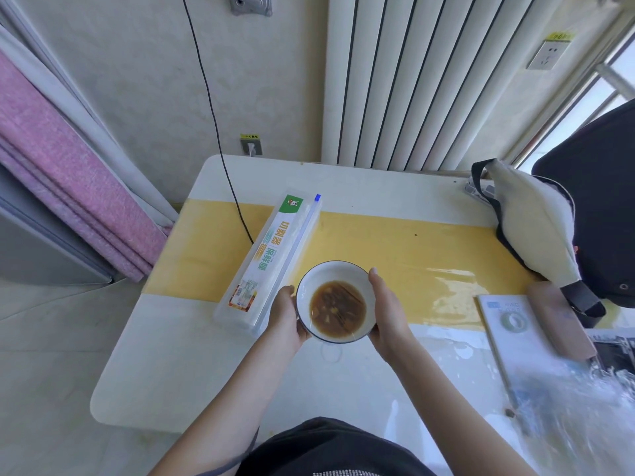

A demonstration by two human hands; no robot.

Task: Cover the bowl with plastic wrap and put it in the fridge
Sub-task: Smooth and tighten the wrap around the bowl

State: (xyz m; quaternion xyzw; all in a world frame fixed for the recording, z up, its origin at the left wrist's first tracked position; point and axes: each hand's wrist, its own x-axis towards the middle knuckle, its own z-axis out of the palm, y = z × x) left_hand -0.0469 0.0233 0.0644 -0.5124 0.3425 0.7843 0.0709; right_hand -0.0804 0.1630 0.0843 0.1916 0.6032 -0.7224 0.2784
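A white bowl point(335, 276) with a dark rim holds brown soup, and a clear film seems to lie over its top. My left hand point(285, 317) cups its left side and my right hand point(388, 310) cups its right side, fingers curled under it. The bowl looks lifted slightly above the table. The plastic wrap dispenser box point(271, 262), long and clear with a green and white label, lies on the table just left of the bowl, touching my left hand's far side.
The white table point(165, 372) has a yellow band point(412, 255) across it. A black cable point(220, 149) hangs down behind the box. A white and black bag point(536, 228) sits at the right edge, a booklet point(515, 324) near it. A grey appliance point(34, 242) stands at left.
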